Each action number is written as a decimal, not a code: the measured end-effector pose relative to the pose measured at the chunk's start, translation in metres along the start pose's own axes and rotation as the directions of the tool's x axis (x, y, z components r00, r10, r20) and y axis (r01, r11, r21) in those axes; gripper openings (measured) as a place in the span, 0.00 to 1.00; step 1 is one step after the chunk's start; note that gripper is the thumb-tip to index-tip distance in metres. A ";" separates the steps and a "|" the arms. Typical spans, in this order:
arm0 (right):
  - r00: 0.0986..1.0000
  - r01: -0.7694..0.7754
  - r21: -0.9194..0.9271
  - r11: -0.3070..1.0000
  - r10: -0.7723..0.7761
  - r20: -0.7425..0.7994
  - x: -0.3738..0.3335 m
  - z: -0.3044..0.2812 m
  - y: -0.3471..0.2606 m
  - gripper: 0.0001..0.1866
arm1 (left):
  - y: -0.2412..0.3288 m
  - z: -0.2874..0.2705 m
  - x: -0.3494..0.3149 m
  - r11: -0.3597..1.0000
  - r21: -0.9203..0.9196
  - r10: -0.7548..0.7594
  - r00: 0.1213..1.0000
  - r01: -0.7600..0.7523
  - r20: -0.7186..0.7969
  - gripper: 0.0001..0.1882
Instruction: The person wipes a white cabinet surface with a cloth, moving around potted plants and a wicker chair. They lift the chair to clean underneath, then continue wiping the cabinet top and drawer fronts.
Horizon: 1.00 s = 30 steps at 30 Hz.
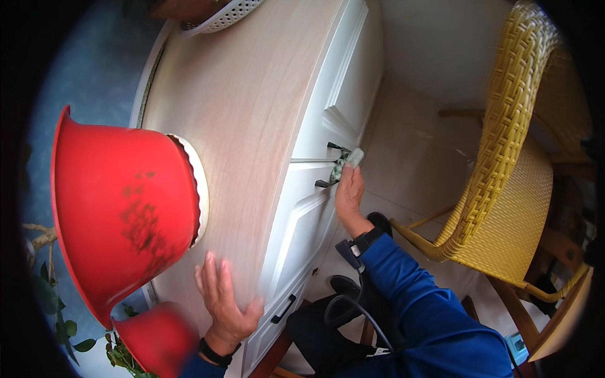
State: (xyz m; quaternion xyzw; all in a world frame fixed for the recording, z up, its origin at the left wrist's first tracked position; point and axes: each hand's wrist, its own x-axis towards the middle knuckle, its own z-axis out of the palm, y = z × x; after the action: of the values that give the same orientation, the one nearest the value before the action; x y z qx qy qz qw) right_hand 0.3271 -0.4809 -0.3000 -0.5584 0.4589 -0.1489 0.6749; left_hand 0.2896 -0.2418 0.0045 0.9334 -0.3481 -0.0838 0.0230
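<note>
My right hand [350, 195] is closed around a crumpled pale green-and-white cloth [355, 158] at the front of a white cabinet [305, 205]. The cloth lies against the doors beside two dark handles [326, 184], near the gap between them. My left hand [227, 305] is on or just over the light wood cabinet top [242, 120], its fingers stretched out and thumb apart, holding nothing. Close to its fingertips stands a large red pot [126, 208] with a dark flower print, on a white scalloped saucer [196, 189].
A second red pot [157, 337] with leaves stands beside my left wrist. At the top of the view is a white perforated basket [224, 16]. A yellow woven chair [498, 220] stands on the tiled floor [409, 157] to the right.
</note>
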 end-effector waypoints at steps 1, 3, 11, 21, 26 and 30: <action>0.998 0.062 -0.039 0.997 -0.062 0.004 0.009 0.002 0.008 0.20 | 0.000 -0.001 0.000 1.000 0.003 -0.001 1.000 0.001 0.005 0.50; 0.986 0.166 -0.067 0.984 -0.166 0.010 0.032 0.003 0.029 0.20 | 0.002 -0.002 -0.001 1.000 0.009 0.000 1.000 0.000 0.014 0.50; 0.984 -0.120 0.005 0.993 0.118 0.130 0.122 0.006 0.128 0.30 | 0.005 -0.007 -0.001 1.000 0.015 -0.022 0.998 0.022 0.067 0.49; 0.807 -0.579 0.288 0.763 0.486 0.336 0.142 0.012 0.162 0.40 | 0.003 -0.009 -0.007 0.999 0.029 -0.035 0.996 0.032 0.083 0.49; 0.843 -0.535 0.308 0.787 0.469 0.265 0.141 0.012 0.146 0.33 | 0.005 -0.007 -0.003 1.000 0.017 -0.012 1.000 0.012 0.022 0.47; 0.821 -0.560 0.403 0.724 0.419 0.387 0.128 0.002 0.106 0.26 | 0.007 -0.005 0.001 1.000 0.015 0.007 1.000 -0.007 -0.030 0.48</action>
State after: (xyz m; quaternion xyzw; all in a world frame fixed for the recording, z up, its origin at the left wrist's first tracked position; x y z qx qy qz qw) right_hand 0.3645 -0.5360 -0.4523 -0.2359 0.4401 0.0001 0.8664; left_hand 0.2865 -0.2483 0.0099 0.9335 -0.3517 -0.0669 0.0215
